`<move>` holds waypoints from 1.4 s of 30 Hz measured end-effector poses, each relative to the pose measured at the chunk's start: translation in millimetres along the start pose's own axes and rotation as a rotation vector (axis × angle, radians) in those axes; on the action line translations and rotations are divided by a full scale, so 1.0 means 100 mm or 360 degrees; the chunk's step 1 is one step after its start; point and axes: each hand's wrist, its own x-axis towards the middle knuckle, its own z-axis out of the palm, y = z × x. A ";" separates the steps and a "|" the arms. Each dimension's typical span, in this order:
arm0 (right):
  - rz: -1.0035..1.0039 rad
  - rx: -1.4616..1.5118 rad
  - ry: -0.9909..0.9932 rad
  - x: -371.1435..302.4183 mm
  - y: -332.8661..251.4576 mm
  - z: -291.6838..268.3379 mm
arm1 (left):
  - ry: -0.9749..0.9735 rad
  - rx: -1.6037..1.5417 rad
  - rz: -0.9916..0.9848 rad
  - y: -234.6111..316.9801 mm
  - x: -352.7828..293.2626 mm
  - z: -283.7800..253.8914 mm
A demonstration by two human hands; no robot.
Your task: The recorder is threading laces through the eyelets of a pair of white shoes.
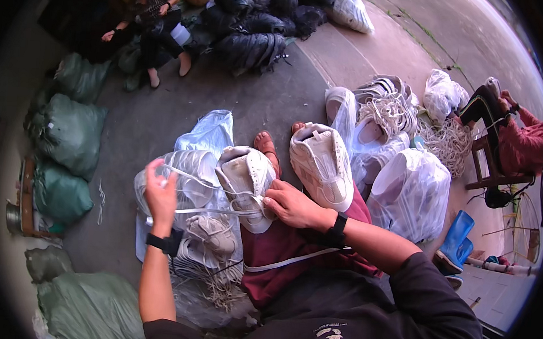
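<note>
A pale beige sneaker [246, 179] lies across my lap, with rows of eyelets and white lace at its lower end. My right hand [297, 205] is closed on the sneaker's side, fingers bent beside the lower eyelets. Raised to the left, my left hand [160, 194] grips a white shoelace [210, 212], whose strands stretch across to the sneaker. Its fingertips are slightly blurred. The second sneaker [322, 166], white and pale pink, rests on my other leg and neither hand touches it. Another white lace [297, 259] lies over my dark red trousers.
Clear bags of shoes [410, 190] stand at my right, near a heap of laces [444, 143]. More shoes [214, 234] and laces lie at left. Green sacks [71, 135] line the left side; black bundles [248, 50] lie behind. Two people sit nearby. Blue boots [457, 240] stand right.
</note>
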 end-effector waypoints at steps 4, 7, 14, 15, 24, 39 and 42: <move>0.0012 0.0040 -0.0025 -0.01 0.01 -0.03 | -0.0678 0.0133 0.0104 0.51 -0.42 0.43; 0.0030 0.0096 -0.0039 0.00 -0.01 -0.01 | -0.0874 0.0194 0.0355 0.56 -0.49 0.53; 0.0037 0.0097 -0.0037 0.01 0.01 0.00 | -0.0961 0.0317 0.0402 0.53 -0.36 0.55; 0.0032 0.0091 -0.0039 0.02 0.02 0.00 | -0.0909 0.0352 0.0418 0.53 -0.31 0.54; -0.0009 0.0132 -0.0024 -0.02 0.06 -0.04 | 0.0098 0.0312 0.0248 0.28 0.27 0.20; 0.0055 -0.0097 0.0230 -0.02 0.09 0.00 | -0.0869 0.0165 0.0578 0.59 -0.41 0.82; 0.0095 -0.0130 0.0327 0.01 0.05 0.04 | -0.0955 0.0189 0.0505 0.63 -0.38 0.81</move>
